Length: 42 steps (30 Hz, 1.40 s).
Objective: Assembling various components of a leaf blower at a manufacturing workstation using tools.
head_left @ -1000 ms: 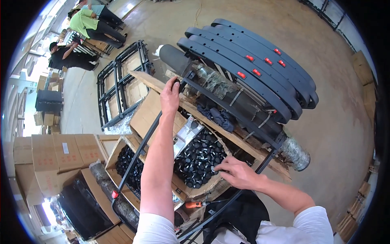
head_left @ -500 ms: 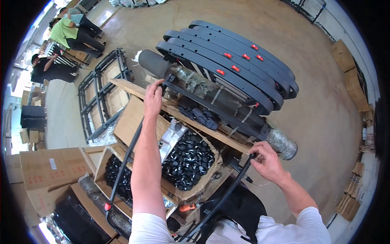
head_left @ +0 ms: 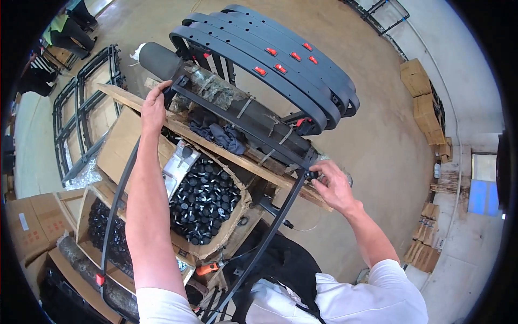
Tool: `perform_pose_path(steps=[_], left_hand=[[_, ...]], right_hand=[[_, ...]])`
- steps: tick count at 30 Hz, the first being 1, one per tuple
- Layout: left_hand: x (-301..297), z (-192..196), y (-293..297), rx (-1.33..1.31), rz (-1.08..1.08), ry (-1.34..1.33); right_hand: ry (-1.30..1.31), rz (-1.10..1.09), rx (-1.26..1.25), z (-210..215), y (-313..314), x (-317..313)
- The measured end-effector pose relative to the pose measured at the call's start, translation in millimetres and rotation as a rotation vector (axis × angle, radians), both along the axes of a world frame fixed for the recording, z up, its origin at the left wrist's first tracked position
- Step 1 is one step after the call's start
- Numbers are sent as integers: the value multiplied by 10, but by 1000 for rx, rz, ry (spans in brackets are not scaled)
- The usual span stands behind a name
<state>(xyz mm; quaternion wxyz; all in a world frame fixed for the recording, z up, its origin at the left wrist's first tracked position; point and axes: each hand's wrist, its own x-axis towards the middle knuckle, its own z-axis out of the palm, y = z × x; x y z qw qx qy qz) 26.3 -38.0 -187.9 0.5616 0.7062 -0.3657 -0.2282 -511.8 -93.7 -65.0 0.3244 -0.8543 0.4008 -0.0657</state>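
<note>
A U-shaped black metal tube frame (head_left: 264, 245) stretches from my body toward a dark crossbar (head_left: 237, 121) ahead. My left hand (head_left: 155, 110) is closed around the frame's far left end, beside the crossbar's left end. At the right end of the crossbar, my right hand (head_left: 333, 186) pinches a small round black knob (head_left: 312, 175) against the right tube's end. The fingers partly cover that joint. Crossbar and knob lie over a thick, worn padded roller (head_left: 264, 116) strapped to a wooden plank (head_left: 210, 143).
Beyond the roller hang several curved dark frames (head_left: 270, 51) with red clips. Below the plank sit a box of black knobs (head_left: 205, 200), a dark cloth (head_left: 216, 132) and an orange-handled tool (head_left: 208, 268). Cartons (head_left: 40, 218) stand left; people work at the far left.
The view has swung right, so things sit further left. The right tube's end has come up to the crossbar's end, with my right hand at it. My left hand keeps its grip.
</note>
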Motion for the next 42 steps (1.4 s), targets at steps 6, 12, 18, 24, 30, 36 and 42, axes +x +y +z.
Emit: perform_pose_path(steps=[6,12,18,24,30,36,42], left_hand=[[-91,73,-72,184,100,-289],[10,-32,-19,6,124,-59],[-17,-6,-78,96,124,-120],[-47,-63,-55,-45,131,-78],[-75,2,-60,74,170,-156],[-67,-1,-33,125,151,-210],[-12,10,-31,52,159,-59]], right_hand=[[58,170,-140,18,34,41],[237,172,-201,55,70,169],[242,119,-328,20,89,258],[332,122,-309,-38,79,270],[464,112,-134,96,73,229],[766,114,-209,279,75,496],[733,243,-336,444,165,650]])
